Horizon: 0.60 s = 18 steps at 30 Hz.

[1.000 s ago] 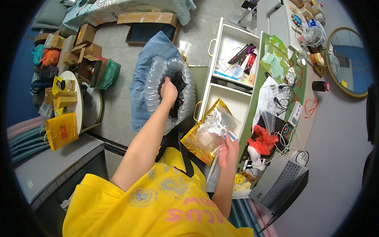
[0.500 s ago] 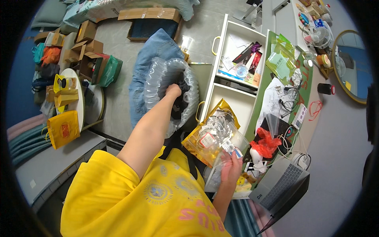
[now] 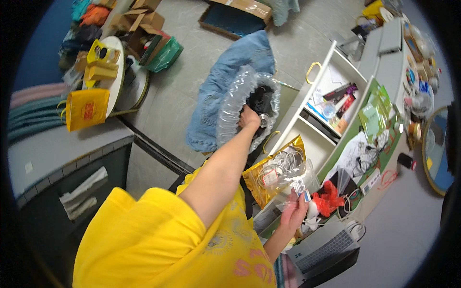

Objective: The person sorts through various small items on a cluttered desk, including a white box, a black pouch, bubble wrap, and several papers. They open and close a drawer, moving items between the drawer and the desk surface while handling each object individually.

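My left hand [image 3: 248, 118] reaches into an opening ringed by puffy clear air-cushion plastic [image 3: 229, 108], with blue denim [image 3: 211, 98] around its far and left sides. Dark items [image 3: 261, 101] lie inside next to that hand; its fingers are hidden among them. A round silvery piece [image 3: 263, 121] shows beside the wrist. My right hand [image 3: 294, 211] is closed on a clear plastic bag [image 3: 307, 176] with a white label. Next to it, a gold pouch [image 3: 255, 184] holding coiled white cables [image 3: 287, 161] lies over the lower drawer's edge.
Two white drawers stand pulled out; the upper drawer [image 3: 353, 72] holds assorted small items, beside the lower drawer [image 3: 312, 139]. On the desk are a red plastic bag [image 3: 329, 196], cables and a laptop [image 3: 324, 245]. A round white table [image 3: 115, 53] and boxes stand at left.
The view has swung, so the scene sits farther right at the drawers and lower at the desk. My left hand remains in the plastic-lined opening; my right still holds the clear bag.
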### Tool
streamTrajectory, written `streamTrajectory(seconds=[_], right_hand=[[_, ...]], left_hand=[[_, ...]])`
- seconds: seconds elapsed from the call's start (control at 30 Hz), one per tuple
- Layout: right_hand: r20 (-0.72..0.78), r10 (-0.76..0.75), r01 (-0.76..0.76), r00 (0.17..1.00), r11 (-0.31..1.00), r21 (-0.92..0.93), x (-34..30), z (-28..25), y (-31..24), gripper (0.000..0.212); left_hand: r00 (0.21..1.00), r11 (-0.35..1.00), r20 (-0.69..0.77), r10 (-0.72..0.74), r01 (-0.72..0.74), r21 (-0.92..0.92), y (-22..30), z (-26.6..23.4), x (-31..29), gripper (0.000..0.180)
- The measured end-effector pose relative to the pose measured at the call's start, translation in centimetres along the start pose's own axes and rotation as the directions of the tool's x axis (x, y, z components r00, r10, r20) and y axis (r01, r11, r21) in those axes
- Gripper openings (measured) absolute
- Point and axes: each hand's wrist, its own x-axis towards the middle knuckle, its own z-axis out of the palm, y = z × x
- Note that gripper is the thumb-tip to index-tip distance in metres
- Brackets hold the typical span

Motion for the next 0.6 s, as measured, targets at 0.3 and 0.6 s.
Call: streamTrajectory(seconds=[0.3,0.6], right_hand=[[0.046,-0.021,0.022,0.999,0.999,-0.035,-0.7,0.9,-0.8,0.023],[0.068,0.0,0.002,0.998,1.0,-0.029,0.1,0.1,-0.2,0.026]], left_hand=[[0.994,0.916,0.103,0.041,0.004,-0.402,-5.8,4.7,5.8,0.045],[0.973,0.751,-0.137,0.184,-0.229,-0.619,-0.7,0.3,0.4,0.041]])
